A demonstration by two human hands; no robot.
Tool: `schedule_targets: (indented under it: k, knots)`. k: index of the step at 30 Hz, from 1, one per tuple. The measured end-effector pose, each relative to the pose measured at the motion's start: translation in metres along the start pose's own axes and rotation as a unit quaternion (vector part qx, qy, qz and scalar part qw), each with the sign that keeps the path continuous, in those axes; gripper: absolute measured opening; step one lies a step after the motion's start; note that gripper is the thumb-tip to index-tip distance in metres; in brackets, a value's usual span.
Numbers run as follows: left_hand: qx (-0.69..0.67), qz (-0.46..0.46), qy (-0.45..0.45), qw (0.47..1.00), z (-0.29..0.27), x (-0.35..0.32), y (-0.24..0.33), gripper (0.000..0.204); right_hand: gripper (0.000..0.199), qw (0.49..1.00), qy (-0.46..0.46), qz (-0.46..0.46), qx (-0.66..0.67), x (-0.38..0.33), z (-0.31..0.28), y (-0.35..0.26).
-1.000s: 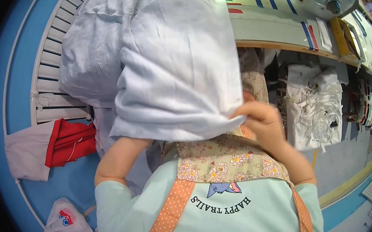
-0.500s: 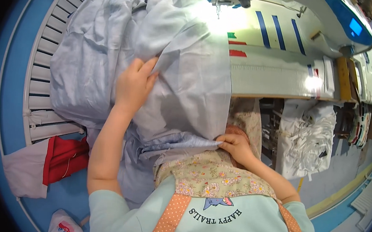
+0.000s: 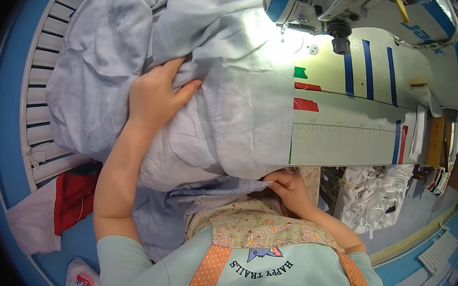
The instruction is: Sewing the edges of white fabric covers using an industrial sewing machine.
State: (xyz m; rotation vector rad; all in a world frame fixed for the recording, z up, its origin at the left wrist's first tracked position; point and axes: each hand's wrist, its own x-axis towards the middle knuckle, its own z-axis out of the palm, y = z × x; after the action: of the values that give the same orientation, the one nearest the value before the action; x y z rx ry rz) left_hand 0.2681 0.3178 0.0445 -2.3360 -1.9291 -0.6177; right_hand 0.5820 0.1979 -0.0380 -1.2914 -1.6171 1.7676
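A large light grey-blue cloth (image 3: 242, 111) is spread over the sewing table and falls in folds towards my lap. My left hand (image 3: 157, 93) lies on it at the left, thumb apart from the index finger; its other fingertips are partly hidden by a fold. Below the table's front edge, my right hand (image 3: 290, 191) pinches the near edge of the cloth between thumb and fingers. The sewing machine head (image 3: 327, 13) stands at the top, its lit needle area beside the cloth's far right part.
A white slatted rack (image 3: 40, 94) runs along the left, with a red and white cloth piece (image 3: 74, 203) hanging below. Right of the cloth, the sewing table (image 3: 344, 137) bears a ruler scale and coloured tape strips. White strips (image 3: 371, 196) hang in a bundle under its edge.
The view has shifted, so the machine and table appear larger and lower. My left hand's thumb is more spread, and the cloth around it is bunched differently. My right hand still pinches the edge.
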Motion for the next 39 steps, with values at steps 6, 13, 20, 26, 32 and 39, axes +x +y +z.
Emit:
schedule_targets:
  k: [6, 13, 20, 26, 32, 39]
  knots:
    - [0.004, -0.006, 0.002, 1.0, 0.012, 0.032, -0.008, 0.047, 0.013, 0.997, 0.018, -0.07, -0.02, 0.006, -0.006, -0.02]
    - [0.028, 0.015, 0.04, 0.999, 0.026, 0.065, -0.022, 0.046, 0.027, 0.976, 0.009, -0.161, -0.149, 0.005, -0.015, -0.048]
    - [0.039, 0.014, 0.061, 0.997, 0.039, 0.095, -0.033, 0.042, 0.031, 0.95, 0.026, -0.283, -0.127, 0.013, -0.018, -0.08]
    - [0.07, -0.027, 0.044, 0.996, 0.049, 0.12, -0.046, 0.037, 0.031, 0.937, 0.049, -0.292, -0.186, 0.031, -0.027, -0.105]
    - [0.047, 0.016, 0.088, 0.995, 0.053, 0.148, -0.062, 0.04, 0.03, 0.926, 0.033, -0.295, -0.233, 0.062, -0.043, -0.119]
    - [0.051, -0.081, 0.069, 0.993, 0.053, 0.175, -0.077, 0.036, 0.027, 0.908, 0.013, -0.299, -0.293, 0.1, -0.062, -0.13]
